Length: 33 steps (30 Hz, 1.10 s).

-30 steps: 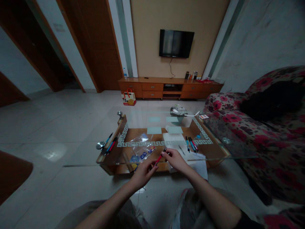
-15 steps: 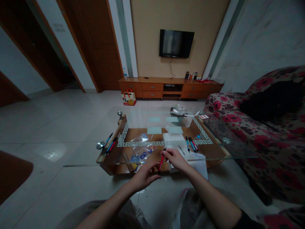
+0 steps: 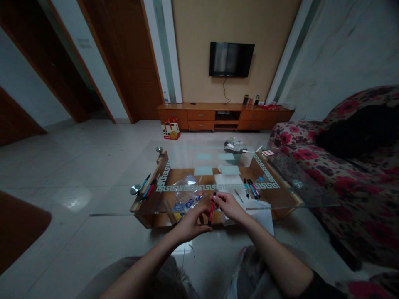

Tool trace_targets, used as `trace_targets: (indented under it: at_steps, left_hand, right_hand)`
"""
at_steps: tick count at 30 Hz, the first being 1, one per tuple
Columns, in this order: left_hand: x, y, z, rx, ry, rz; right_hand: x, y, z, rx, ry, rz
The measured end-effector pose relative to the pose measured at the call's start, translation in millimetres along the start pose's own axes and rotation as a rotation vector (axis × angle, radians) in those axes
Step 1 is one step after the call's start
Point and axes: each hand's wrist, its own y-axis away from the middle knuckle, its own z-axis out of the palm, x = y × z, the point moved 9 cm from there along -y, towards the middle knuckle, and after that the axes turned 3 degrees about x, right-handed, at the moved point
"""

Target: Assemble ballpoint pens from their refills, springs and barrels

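Observation:
A red pen (image 3: 211, 211) with dark ends is held nearly upright over the near edge of the glass table (image 3: 118, 214). My right hand (image 3: 227, 204) pinches its upper part between thumb and fingers. At the lower end, my left hand (image 3: 193, 224) curls around the pen, its thumb by the bottom tip. To the right on the glass lies a group of blue, red and black pens (image 3: 252, 189). Another group of pens (image 3: 148, 189) rests at the left side of the table.
A clear plastic bag (image 3: 183, 189) and white paper (image 3: 263, 216) show around the table's middle. Behind it stands a lined waste bin (image 3: 235, 146). A flowered sofa (image 3: 299, 155) borders the right side. A paper bag (image 3: 170, 130) stands by the TV cabinet (image 3: 199, 114).
The red pen has turned slightly more upright between my hands. My view has shifted a little, so the room sits slightly lower and further right.

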Motion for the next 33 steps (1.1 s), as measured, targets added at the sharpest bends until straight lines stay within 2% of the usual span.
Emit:
trace_targets:
  at_steps: [4,10,15,16,18,20,23,25,27,28,31,33]
  left_hand:
    - [16.6,-3.2,-9.3,0.008,-0.019,0.023]
    - [36.6,-10.6,-18.8,0.096,-0.033,0.097]
    - [53.2,-15.9,-26.7,0.166,-0.059,0.145]
    - [53.1,-17.1,-30.1,0.162,-0.079,0.138]
    - [46.9,-18.9,-46.6,0.196,-0.119,0.106]
    - [33.5,-19.9,-73.5,0.262,-0.184,0.065]
    - [2.8,-17.5,-124.4,0.397,-0.37,0.012]
    - [-27.5,-11.9,-156.8,0.476,-0.495,-0.088]
    - [-61.6,2.0,-187.9,0.589,-0.643,-0.269]
    - [-75.5,8.9,-197.6,0.616,-0.67,-0.318]
    - [-110.9,30.5,-216.7,0.689,-0.721,-0.425]
    - [-131.8,45.4,-227.3,0.755,-0.829,-0.547]
  right_hand:
    - [-10.5,-0.4,-6.8,0.05,-0.003,-0.012]
    - [-34.3,1.9,-12.4,0.151,-0.102,0.032]
    - [-54.6,-2.0,-7.2,0.085,-0.122,0.024]
    - [-56.1,-4.9,-14.1,0.097,-0.136,0.023]
    - [-54.6,-11.7,-43.6,0.205,-0.183,0.021]
    - [-46.0,-15.8,-88.8,0.391,-0.176,0.025]
    - [-26.7,-9.4,-163.1,0.682,0.04,0.052]
    - [-14.4,-1.0,-201.0,0.776,0.239,0.057]
    - [-2.0,6.5,-226.1,0.779,0.539,0.091]
    - [5.4,10.6,-235.9,0.776,0.687,0.128]
    - [29.6,20.8,-256.5,0.774,0.771,0.188]
    - [42.0,21.8,-262.8,0.766,0.807,0.22]
